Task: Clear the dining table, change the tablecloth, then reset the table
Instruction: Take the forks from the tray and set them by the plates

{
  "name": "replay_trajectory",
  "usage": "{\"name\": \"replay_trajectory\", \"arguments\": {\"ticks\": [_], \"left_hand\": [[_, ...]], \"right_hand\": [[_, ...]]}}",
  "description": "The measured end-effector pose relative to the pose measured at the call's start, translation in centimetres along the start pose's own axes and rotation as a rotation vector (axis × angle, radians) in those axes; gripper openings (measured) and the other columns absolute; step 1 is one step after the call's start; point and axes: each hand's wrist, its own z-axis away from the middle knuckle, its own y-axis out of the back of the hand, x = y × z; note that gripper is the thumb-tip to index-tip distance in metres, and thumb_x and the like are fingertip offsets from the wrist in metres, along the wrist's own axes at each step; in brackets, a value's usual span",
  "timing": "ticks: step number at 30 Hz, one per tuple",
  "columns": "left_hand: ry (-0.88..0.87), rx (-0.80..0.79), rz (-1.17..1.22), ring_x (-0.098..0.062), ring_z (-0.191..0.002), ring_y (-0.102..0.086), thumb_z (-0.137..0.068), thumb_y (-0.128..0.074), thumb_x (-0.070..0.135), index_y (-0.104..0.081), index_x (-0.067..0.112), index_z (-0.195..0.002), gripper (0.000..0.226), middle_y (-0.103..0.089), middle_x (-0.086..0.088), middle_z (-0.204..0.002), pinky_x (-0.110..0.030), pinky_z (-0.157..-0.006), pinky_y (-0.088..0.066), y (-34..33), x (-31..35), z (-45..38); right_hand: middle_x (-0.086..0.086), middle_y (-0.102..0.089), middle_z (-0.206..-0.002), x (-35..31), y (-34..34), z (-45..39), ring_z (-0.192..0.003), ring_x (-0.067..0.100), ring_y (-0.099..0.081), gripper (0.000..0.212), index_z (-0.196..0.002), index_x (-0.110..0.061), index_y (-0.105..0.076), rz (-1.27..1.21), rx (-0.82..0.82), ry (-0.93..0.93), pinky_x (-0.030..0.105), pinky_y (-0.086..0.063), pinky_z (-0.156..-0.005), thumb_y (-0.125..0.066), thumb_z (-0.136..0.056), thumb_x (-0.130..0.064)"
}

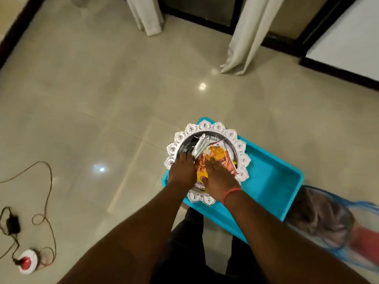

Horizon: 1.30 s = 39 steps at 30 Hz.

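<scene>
While both arms reach down over the silver tray (242,158), the left hand (182,171) lies on its near-left part, fingers fairly straight, and the right hand (219,179) presses flat on the orange snack packet (219,152) lying in the tray. Silver sachets (200,145) lie in the tray beyond the left hand. Under the tray sits a blue plastic bin (272,181), resting on the tiled floor (102,89). Far left of the tray, a brown cord (48,193) loops across the floor.

Loads of bare floor (102,89) on the left; cable (48,193) far left, curtains (246,37) up top, cloth heap (324,218) right.
</scene>
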Motion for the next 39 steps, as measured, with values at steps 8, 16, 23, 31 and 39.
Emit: {"name": "replay_trajectory", "arguments": {"ticks": [8, 16, 23, 31, 39], "left_hand": [[-0.09, -0.062, -0.194, -0.035, -0.112, -0.057, -0.095, -0.051, 0.017, -0.05, 0.004, -0.124, 0.032, -0.054, -0.018, -0.126, -0.042, -0.087, -0.048, -1.3, -0.4, -2.0], [0.032, -0.102, -0.157, -0.034, -0.114, -0.059, -0.102, -0.039, 0.027, -0.06, 0.008, -0.122, 0.035, -0.06, -0.016, -0.124, -0.043, -0.088, -0.049, -2.0, 0.3, -2.5], [0.131, -0.18, 0.033, -0.042, -0.114, -0.06, -0.097, -0.044, 0.011, -0.053, 0.001, -0.126, 0.032, -0.04, -0.026, -0.145, -0.049, -0.088, -0.051, -2.4, 1.3, -0.9], [0.323, -0.192, 0.431, -0.039, -0.107, -0.063, -0.095, -0.056, 0.023, -0.055, 0.003, -0.121, 0.032, -0.065, -0.021, -0.119, -0.039, -0.085, -0.051, -2.1, 1.3, -2.1], [0.033, -0.363, 0.343, -0.036, -0.103, -0.066, -0.094, -0.052, 0.011, -0.059, 0.007, -0.116, 0.023, -0.067, -0.018, -0.116, -0.036, -0.08, -0.051, 1.1, -1.5, -2.3]], "right_hand": [[0.011, -0.019, -0.163, -2.4, -1.8, 0.5, -0.151, 0.027, -0.015, 0.061, -0.155, -0.012, -0.022, -0.283, 0.163, -0.114, 0.038, -0.02, -0.121, -0.047, -0.102, -0.03], [0.009, -0.02, -0.163, -1.1, -2.0, 3.4, -0.15, 0.026, -0.018, 0.06, -0.155, -0.015, -0.023, -0.369, 0.195, -0.15, 0.037, -0.023, -0.119, -0.046, -0.103, -0.032], [0.01, -0.02, -0.163, 1.0, -1.9, 5.0, -0.15, 0.026, -0.02, 0.058, -0.155, -0.014, -0.025, -0.416, 0.134, -0.15, 0.038, -0.025, -0.117, -0.044, -0.104, -0.036], [0.012, -0.033, -0.157, -0.1, -2.8, 5.2, -0.142, 0.029, -0.034, 0.055, -0.151, -0.01, -0.032, -0.49, 0.19, -0.255, 0.037, -0.032, -0.112, -0.044, -0.104, -0.034], [0.013, -0.035, -0.156, -5.4, -2.9, 3.3, -0.142, 0.03, -0.035, 0.053, -0.152, -0.011, -0.032, -0.609, 0.325, -0.425, 0.038, -0.031, -0.115, -0.046, -0.103, -0.026]]}}
